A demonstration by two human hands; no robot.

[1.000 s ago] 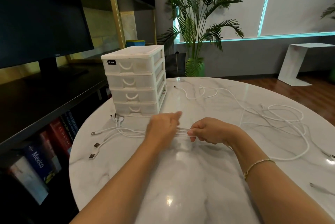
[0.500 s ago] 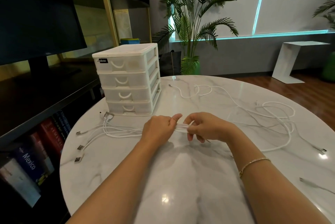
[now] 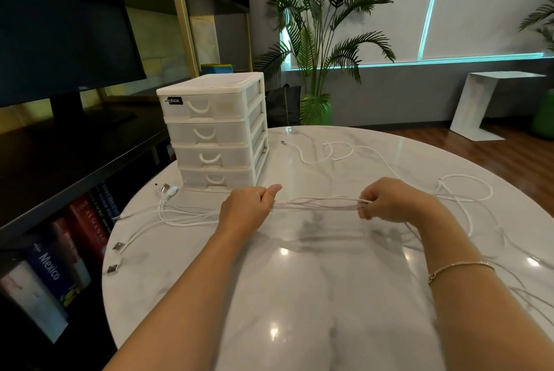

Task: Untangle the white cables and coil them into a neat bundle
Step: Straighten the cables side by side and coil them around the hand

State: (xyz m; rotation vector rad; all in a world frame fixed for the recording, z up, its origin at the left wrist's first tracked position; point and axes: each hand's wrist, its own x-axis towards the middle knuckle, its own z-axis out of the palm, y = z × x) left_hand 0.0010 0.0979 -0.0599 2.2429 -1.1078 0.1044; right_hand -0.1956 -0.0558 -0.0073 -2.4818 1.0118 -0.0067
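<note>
Several white cables [image 3: 317,205] run as one stretched bunch between my two hands, a little above the round marble table [image 3: 314,295]. My left hand [image 3: 247,211] grips the bunch in a fist with the thumb pointing right. My right hand [image 3: 389,201] pinches the bunch with curled fingers. Left of my left hand the cable ends fan out over the table, with USB plugs [image 3: 117,256] near the table's left edge. Right of my right hand loose white loops [image 3: 467,190] lie on the table. Another white cable [image 3: 326,151] curls at the back.
A white four-drawer plastic organiser [image 3: 215,133] stands at the table's back left. Beyond the left edge is a dark shelf unit with books [image 3: 48,268] and a monitor [image 3: 60,34]. A potted palm [image 3: 317,40] and a white side table [image 3: 491,100] stand farther off.
My hands have moved apart along the cable bunch: the right hand slid to the right, and a long taut stretch of cables now spans between them.
</note>
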